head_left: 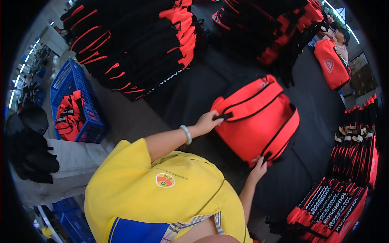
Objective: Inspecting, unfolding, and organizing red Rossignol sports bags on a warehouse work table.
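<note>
A bright red bag (251, 133) with black piping is held up in front of me above the dark work surface. My left hand (208, 123) is closed on a black strap end (224, 117) at the bag's left side. Lower down, my right hand (258, 168) pinches a short black tab (267, 157) at the bag's near right corner. The bag looks filled out and tilted, with its black-edged panels toward the right. Its underside and far side are hidden from me.
Tall stacks of black and red bags (133, 44) stand at the far left, with another pile (267, 28) beyond. At right lie several flat red-and-black stacks (328, 208). A blue crate (91, 117) holds red pieces. A co-worker (339, 38) handles another red bag (330, 65).
</note>
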A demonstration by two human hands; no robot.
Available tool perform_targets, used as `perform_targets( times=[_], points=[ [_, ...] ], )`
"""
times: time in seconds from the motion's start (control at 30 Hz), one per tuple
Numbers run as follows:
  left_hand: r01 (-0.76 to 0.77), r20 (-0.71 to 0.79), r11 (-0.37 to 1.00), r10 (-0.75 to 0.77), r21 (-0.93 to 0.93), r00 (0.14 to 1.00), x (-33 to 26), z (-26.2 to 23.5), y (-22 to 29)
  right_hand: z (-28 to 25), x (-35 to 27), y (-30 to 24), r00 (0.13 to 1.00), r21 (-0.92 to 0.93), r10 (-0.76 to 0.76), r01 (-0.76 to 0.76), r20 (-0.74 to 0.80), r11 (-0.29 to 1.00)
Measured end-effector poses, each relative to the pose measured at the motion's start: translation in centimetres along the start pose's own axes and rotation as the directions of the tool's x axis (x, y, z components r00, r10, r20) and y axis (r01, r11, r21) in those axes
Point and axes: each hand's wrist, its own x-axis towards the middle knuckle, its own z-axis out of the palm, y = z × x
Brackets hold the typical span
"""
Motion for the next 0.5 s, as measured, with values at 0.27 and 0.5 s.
perform_targets(
  times=[0.27, 0.5],
  points=[
    [0.215, 0.357, 0.969, -0.160, -0.122, 0.920, -6.2, -3.0, -0.4, -3.9, -7.4, 3.2, 0.952, 0.078, 0.291, -0.299, 0.093, 0.951],
    [0.149, 0.077, 0.931, -0.184, 0.333, 0.980, -10.3, -6.0, -4.2, -4.9, -14.0, 7.0, 0.967, -0.242, 0.231, -0.252, -0.112, 0.937]
  ],
)
